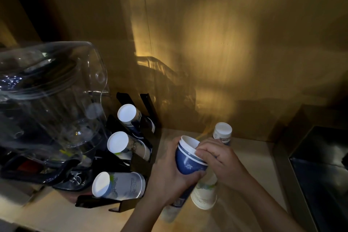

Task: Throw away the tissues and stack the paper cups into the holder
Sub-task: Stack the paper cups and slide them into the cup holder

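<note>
Hands grip nested paper cups [190, 158]: left [169, 175] wraps them, right [216, 158] apparently pinches the rim

No legible text anywhere. Upside-down cup [222, 133] on the counter [254, 158]: dark printed label strip below its base, too blurred to read. Cups in the holder [120, 186]: faint scrollwork print, no readable letters

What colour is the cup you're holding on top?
Dark blue with white rim stripes, seen in the head view.
</note>
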### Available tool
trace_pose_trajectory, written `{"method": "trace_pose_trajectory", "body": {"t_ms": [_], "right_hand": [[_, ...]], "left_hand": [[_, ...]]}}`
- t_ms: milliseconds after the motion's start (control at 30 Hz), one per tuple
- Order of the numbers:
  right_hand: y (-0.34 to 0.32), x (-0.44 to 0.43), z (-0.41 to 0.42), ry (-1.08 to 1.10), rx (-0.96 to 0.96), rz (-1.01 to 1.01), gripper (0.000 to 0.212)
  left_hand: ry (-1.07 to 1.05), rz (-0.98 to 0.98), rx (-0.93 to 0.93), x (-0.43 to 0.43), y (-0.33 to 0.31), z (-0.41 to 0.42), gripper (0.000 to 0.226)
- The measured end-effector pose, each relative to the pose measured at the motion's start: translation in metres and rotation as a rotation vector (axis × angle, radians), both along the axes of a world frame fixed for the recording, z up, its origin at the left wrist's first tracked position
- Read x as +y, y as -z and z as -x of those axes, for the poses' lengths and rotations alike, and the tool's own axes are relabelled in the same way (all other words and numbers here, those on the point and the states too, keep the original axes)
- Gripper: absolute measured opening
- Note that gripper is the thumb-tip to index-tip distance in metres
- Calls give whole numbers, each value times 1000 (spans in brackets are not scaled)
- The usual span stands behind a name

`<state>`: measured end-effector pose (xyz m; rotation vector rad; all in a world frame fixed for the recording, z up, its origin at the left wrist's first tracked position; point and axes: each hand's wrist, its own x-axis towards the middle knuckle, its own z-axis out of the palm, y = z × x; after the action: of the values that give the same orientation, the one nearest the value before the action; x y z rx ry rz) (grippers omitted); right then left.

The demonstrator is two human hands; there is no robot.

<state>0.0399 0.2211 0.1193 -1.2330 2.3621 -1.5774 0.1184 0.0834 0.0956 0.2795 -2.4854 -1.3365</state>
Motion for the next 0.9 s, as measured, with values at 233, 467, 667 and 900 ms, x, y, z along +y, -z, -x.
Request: {"method": "trace_pose_trajectory", "body": {"t_ms": [233,467,667,900], "right_hand": [[-12,17,22,21,-270,216,23],[-15,22,37,42,-196,252,31],[-7,22,41,44,-175,192,31],[2,23,41,107,174,67,49]], "left_hand": [[210,-622,-163,-18,-1,-5,68],[227,-596,-192,-17,8,-9,77],[172,-489,-169,-18,7,-13,82],[131,-344,-164,-24,2,-22,84]]}}
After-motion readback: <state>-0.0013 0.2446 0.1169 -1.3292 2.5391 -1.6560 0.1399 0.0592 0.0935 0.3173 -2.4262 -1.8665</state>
